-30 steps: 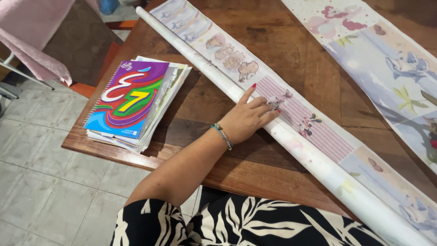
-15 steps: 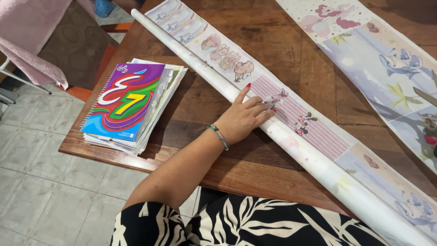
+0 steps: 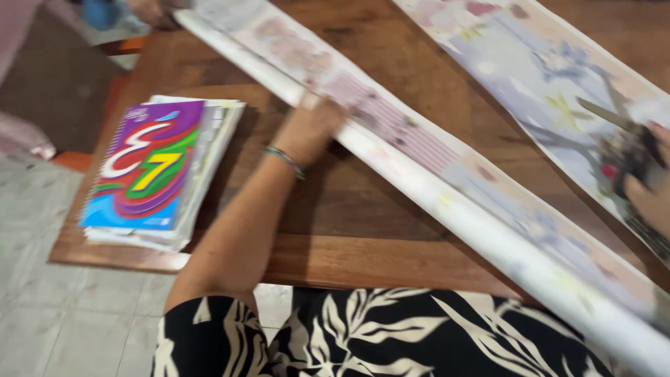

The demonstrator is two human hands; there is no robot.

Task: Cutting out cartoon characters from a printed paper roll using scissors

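The picture is motion-blurred. A long white roll of patterned wrapping paper (image 3: 447,209) lies slantwise across the wooden table (image 3: 363,251), partly unrolled with its pastel print facing up. My left hand (image 3: 310,129), with a thin bracelet on the wrist, presses on the rolled edge with its fingers curled over it. At the right edge my right hand (image 3: 652,199) holds dark-handled scissors (image 3: 618,143), blade pointing up-left, over a second printed sheet (image 3: 551,84).
A stack of spiral notebooks (image 3: 157,171) with a colourful top cover sits at the table's left corner. Tiled floor (image 3: 77,321) lies beyond the near edge. Something skin-coloured, perhaps another person's hand (image 3: 150,10), is at the roll's far end.
My left hand has slid a little up the roll toward its far end. My right hand with the scissors has come into view at the right. The view has shifted and blurred.
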